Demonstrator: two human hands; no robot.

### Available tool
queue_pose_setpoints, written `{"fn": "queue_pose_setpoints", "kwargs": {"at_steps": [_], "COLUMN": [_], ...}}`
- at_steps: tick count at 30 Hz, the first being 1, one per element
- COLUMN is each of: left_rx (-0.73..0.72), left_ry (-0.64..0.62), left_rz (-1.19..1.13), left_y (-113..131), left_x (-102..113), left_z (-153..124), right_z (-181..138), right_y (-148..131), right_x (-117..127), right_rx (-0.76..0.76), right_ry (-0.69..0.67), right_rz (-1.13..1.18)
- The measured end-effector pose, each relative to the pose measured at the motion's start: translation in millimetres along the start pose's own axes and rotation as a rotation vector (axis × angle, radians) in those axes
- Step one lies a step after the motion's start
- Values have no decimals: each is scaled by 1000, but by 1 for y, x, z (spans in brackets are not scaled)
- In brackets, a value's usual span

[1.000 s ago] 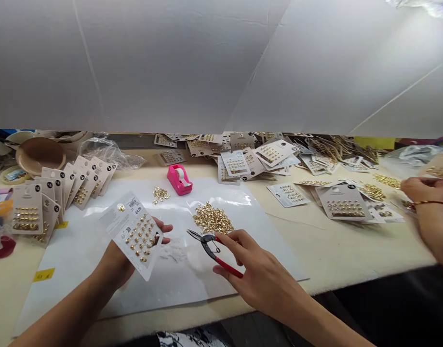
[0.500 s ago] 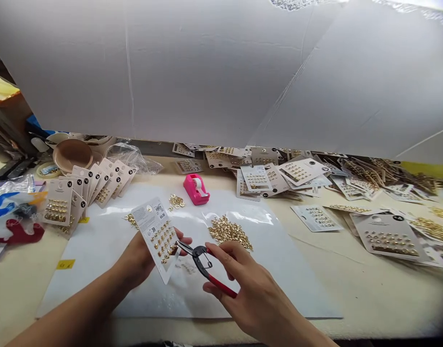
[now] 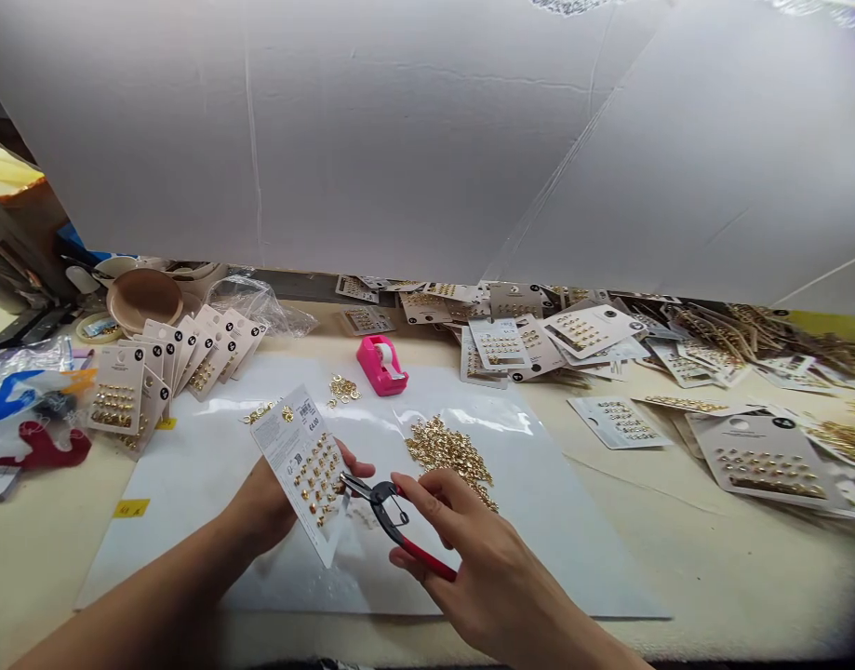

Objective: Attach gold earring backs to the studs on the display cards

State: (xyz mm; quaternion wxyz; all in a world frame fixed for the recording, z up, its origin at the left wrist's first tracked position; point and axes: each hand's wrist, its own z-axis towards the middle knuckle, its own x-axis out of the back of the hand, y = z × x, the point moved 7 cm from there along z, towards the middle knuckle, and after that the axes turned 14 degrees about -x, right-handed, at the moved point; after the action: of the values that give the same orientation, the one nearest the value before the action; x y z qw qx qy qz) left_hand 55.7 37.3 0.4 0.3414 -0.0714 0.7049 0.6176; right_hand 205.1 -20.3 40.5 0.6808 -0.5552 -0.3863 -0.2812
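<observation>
My left hand point(image 3: 273, 493) grips a white earring card point(image 3: 298, 475) from behind, tilted, its printed side with small gold earring backs facing me. Most of that hand's fingers are hidden behind the card; some show past its right edge. In my right hand point(image 3: 461, 540) are red-handled pliers point(image 3: 427, 556), their metal jaws at the card's right side, touching or very near a gold piece there. Whether the jaws grip it I cannot tell. Beyond the pliers lies a pile of small gold pieces point(image 3: 447, 451) on the white sheet point(image 3: 539, 558).
A pink tape dispenser point(image 3: 381, 366) and a few gold rings point(image 3: 343, 389) sit farther back. Fanned earring cards point(image 3: 116, 381) stand at left, near a brown bowl point(image 3: 144, 302). Many more cards point(image 3: 754, 461) are heaped right. A grey-white board point(image 3: 399, 140) rises behind.
The card has tilted and shifted slightly down and left in view. The pliers stay at its right side, their handles held much as before. The whole view has shifted a little.
</observation>
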Motion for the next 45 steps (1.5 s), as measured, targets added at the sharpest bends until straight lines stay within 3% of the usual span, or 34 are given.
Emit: {"fn": "queue_pose_setpoints", "kwargs": {"at_steps": [5, 15, 21, 25, 27, 31, 36, 41, 45], "left_rx": [-25, -80, 1, -63, -86, -127, -182, -237, -282], "left_ry": [14, -66, -26, 201, 311, 435, 517, 534, 518], "left_rz": [86, 285, 182, 130, 134, 140, 170, 156, 129], "left_y": [4, 11, 5, 7, 8, 13, 23, 28, 31], "left_x": [0, 7, 3, 20, 31, 44, 48, 50, 48], "left_z": [0, 2, 2, 5, 5, 2, 0, 1, 1], "right_z": [2, 4, 9, 23, 30, 33, 31, 28, 31], "right_y": [-1, 3, 9, 62, 105, 177, 211, 202, 143], "right_x": [-4, -8, 0, 21, 37, 57, 50, 50, 51], "right_rx": [19, -44, -119, -274, -456, -778, -796, -680, -446], "right_ry": [-1, -169, -251, -73, 57, 136, 85, 154, 327], "right_rz": [-38, -68, 45, -50, -218, -519, -644, -663, -384]}}
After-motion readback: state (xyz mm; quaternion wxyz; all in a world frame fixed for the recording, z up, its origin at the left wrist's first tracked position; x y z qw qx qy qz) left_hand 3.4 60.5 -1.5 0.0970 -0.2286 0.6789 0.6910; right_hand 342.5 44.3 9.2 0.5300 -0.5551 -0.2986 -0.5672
